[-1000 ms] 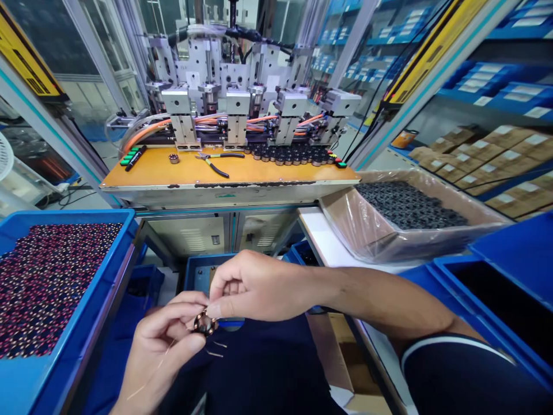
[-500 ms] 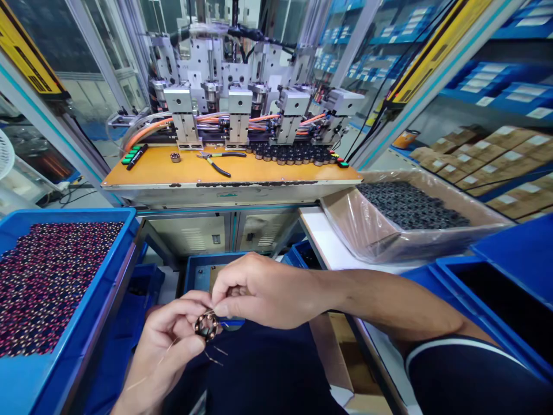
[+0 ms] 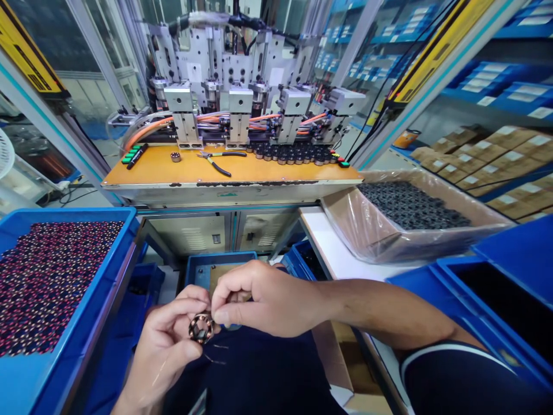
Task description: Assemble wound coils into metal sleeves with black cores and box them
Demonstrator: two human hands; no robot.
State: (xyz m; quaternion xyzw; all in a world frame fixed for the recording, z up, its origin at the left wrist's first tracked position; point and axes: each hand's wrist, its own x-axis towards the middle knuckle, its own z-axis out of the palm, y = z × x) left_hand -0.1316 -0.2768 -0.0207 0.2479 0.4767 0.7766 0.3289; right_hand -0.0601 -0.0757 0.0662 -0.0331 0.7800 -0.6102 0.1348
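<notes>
My left hand (image 3: 166, 340) holds a small wound motor stator (image 3: 201, 328) between thumb and fingers. Its ring is dark with copper windings around an open centre, and it faces up toward me. Thin copper wire ends (image 3: 216, 353) hang loose from its lower right side. My right hand (image 3: 263, 300) is closed in a pinch at the stator's upper right edge, on what looks like one of its copper wires; the fingertips hide most of that wire. Both hands are above my lap, close together.
To the left, a blue tray (image 3: 95, 276) holds many stators. Ahead, an orange bench (image 3: 173, 173) carries pliers (image 3: 220, 161), a marker (image 3: 137, 157), one stator (image 3: 175, 157) and rows of dark parts below a machine (image 3: 239, 101). A plastic-lined box (image 3: 345, 225) of dark parts stands right.
The stator has tipped to face me more and shifted slightly left and down. My right hand has moved slightly down, its pinch still near the stator's edge.
</notes>
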